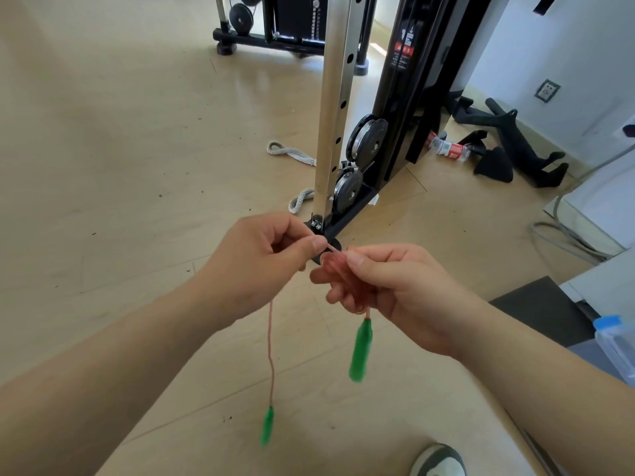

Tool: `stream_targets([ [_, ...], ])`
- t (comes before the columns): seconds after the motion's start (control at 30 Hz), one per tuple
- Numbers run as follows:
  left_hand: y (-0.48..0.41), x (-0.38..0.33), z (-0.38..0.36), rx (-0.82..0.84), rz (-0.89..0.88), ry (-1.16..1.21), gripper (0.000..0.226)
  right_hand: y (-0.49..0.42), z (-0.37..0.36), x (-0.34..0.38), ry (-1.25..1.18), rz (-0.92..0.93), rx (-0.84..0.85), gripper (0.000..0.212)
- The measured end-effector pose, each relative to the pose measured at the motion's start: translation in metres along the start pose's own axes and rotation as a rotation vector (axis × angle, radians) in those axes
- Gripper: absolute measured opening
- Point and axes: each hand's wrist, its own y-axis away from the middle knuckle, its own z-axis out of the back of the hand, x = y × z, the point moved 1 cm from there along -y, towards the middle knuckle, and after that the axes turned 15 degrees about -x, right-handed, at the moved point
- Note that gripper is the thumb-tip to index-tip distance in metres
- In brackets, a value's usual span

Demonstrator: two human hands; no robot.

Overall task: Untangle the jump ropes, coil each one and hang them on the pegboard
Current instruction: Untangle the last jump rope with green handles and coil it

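— Pale wood floor (120,149) filled the head view, and we faced one cable machine (405,97) with one steel upright (338,97). What did we count at its foot?

— Two pulleys (366,139), one above the other, and two loops of grey rope (290,152) lying on the floor beside the upright.

— And the ropes we were sorting?

— We saw only one jump rope (271,338), a thin pink cord with two green handles. It was off the floor, held up between our two hands in front of the machine's base.

— How were we holding it?

— Our left hand (261,266) pinched the cord between thumb and forefinger, with the other fingers curled in. Our right hand (388,286) had its fingers curled round one small coil (338,266) of the same cord, thumb on top. A short stretch of cord ran straight between the two hands.

— The handles?

— The upper handle (360,352) hung just under our right hand, blurred. The lower handle (267,424) dangled on a long single strand that dropped from our left hand.

— Anything else?

— One plastic bottle (450,149) lay on its side behind the machine, beside black attachments (522,146) whose number we could not tell. One clear container (615,345) with a blue top stood at the right edge. One shoe (438,460) showed at the bottom.
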Motion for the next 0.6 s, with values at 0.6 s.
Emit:
stream_targets([
  [0.6, 0.028, -0.010, -0.020, 0.270, -0.073, -0.153, 0.019, -0.018, 0.018, -0.012, 0.342, 0.264, -0.355, 0.029],
])
